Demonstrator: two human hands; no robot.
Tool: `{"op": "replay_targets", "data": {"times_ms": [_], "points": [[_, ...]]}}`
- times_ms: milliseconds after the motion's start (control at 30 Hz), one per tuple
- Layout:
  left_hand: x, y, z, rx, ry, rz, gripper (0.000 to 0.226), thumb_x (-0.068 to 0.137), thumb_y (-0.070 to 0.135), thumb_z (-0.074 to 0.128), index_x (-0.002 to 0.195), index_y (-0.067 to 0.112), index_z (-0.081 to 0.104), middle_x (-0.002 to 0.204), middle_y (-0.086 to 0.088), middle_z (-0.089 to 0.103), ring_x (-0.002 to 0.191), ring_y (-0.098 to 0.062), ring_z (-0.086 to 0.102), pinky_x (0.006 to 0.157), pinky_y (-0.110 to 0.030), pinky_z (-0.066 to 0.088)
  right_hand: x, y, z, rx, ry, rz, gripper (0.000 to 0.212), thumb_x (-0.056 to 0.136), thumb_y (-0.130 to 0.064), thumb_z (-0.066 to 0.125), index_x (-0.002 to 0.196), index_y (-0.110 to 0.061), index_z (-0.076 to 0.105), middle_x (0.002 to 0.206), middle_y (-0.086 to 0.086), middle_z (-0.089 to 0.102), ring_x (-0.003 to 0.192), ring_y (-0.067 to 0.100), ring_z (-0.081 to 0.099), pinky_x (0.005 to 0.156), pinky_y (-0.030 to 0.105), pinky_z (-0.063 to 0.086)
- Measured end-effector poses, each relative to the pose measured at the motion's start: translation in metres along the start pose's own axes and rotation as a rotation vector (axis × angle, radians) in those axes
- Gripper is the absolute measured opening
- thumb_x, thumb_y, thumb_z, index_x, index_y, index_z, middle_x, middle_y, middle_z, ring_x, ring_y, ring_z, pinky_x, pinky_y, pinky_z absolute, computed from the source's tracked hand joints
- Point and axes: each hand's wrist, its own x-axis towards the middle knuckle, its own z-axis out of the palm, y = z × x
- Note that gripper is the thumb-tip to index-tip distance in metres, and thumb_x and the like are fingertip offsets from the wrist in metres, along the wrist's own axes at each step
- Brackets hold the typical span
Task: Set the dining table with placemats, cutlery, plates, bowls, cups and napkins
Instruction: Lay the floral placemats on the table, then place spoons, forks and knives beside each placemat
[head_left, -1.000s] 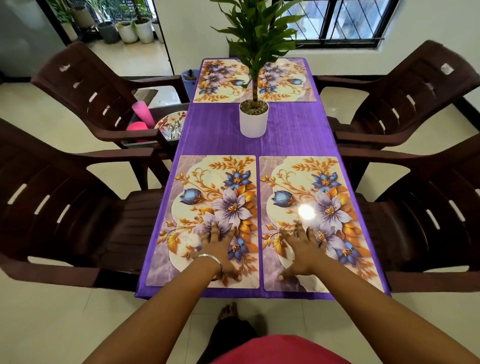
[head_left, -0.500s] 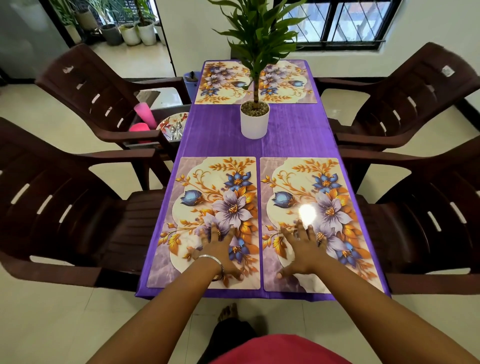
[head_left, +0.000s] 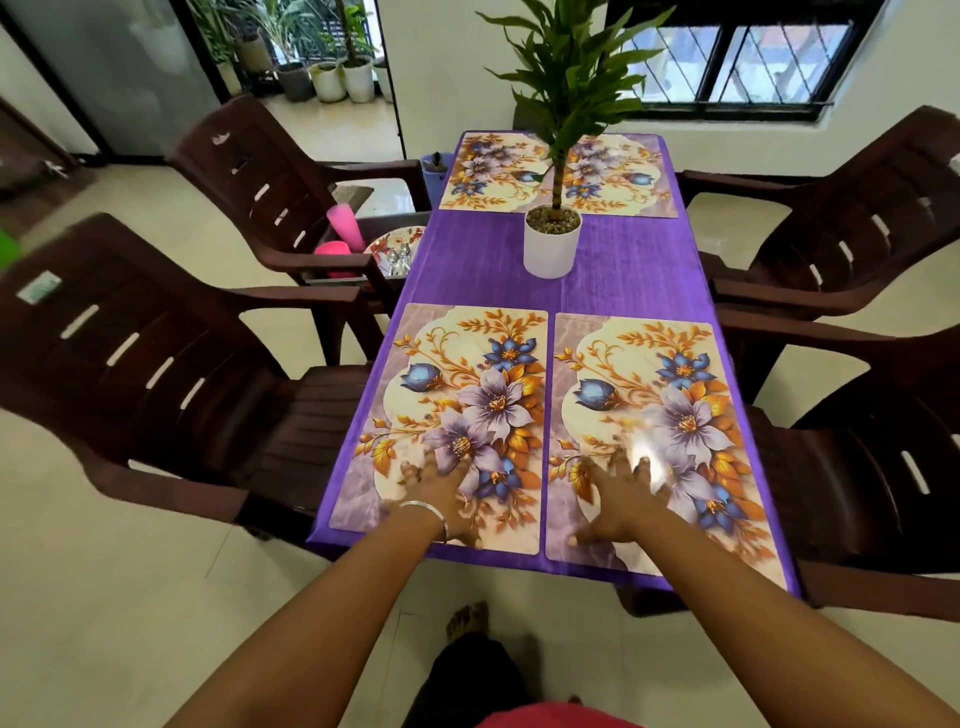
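Placemats first: I count four on the purple tablecloth, two at my end and two at the far end, with no writing on any of them. Each shows blue and lilac flowers with orange-gold leaves on a cream panel edged in mauve marble. My left hand lies flat on the near left placemat, fingers spread and straight, a silver bangle on the wrist. My right hand lies flat on the near right placemat, fingers likewise apart, gripping nothing. These two mats sit side by side, their long edges just apart, close to the table edge nearest me. The far left placemat and far right placemat lie beside each other by the window end, partly behind one potted plant in a white pot at mid-table. Four dark brown plastic chairs stand round the table, two each side; the near left chair carries a pale sticker, too blurred to read. On the far left chair sits a tray holding pink cups, a patterned plate and some cutlery; I cannot count these.
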Motion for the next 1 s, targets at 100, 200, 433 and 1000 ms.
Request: {"op": "replay_targets", "data": {"times_ms": [100, 200, 433, 1000], "points": [[0.002, -0.003, 0.002, -0.02, 0.003, 0.006, 0.129, 0.056, 0.06, 0.079, 0.15, 0.038, -0.006, 0.156, -0.013, -0.025, 0.142, -0.038, -0.024, 0.111, -0.066, 0.011, -0.001, 0.006, 0.007, 0.018, -0.016, -0.005, 0.116, 0.066, -0.065, 0.072, 0.151, -0.039, -0.003, 0.159, 0.009, -0.018, 0.143, 0.043, -0.017, 0.109, 0.068, 0.006], [-0.002, -0.002, 0.001, -0.024, 0.014, 0.001, 0.127, 0.058, 0.057, 0.08, 0.15, 0.039, -0.005, 0.156, -0.013, -0.025, 0.143, -0.038, -0.023, 0.112, -0.065, 0.011, -0.001, 0.007, 0.008, 0.022, -0.017, -0.012, 0.116, 0.066, -0.066, 0.072, 0.151, -0.039, -0.003, 0.159, 0.009, -0.018, 0.143, 0.042, -0.018, 0.109, 0.068, 0.004], [0.0, -0.005, 0.002, -0.033, 0.013, -0.011, 0.129, 0.053, 0.059, 0.081, 0.149, 0.042, -0.003, 0.157, -0.011, -0.021, 0.144, -0.038, -0.017, 0.111, -0.065, 0.015, -0.003, 0.007, 0.009, 0.026, 0.001, -0.011, 0.117, 0.064, -0.068, 0.072, 0.151, -0.039, 0.0, 0.159, 0.008, -0.017, 0.143, 0.041, -0.018, 0.11, 0.067, 0.005], [-0.071, -0.063, -0.034, -0.254, 0.4, -0.032, 0.107, 0.073, 0.056, 0.071, 0.149, 0.044, -0.002, 0.157, -0.004, -0.024, 0.142, -0.036, -0.024, 0.109, -0.069, 0.002, -0.022, -0.142, -0.032, 0.056, 0.296, -0.256, 0.111, 0.073, -0.066, 0.066, 0.15, -0.037, -0.009, 0.158, 0.011, -0.022, 0.144, 0.04, -0.018, 0.113, 0.06, 0.001]]}}
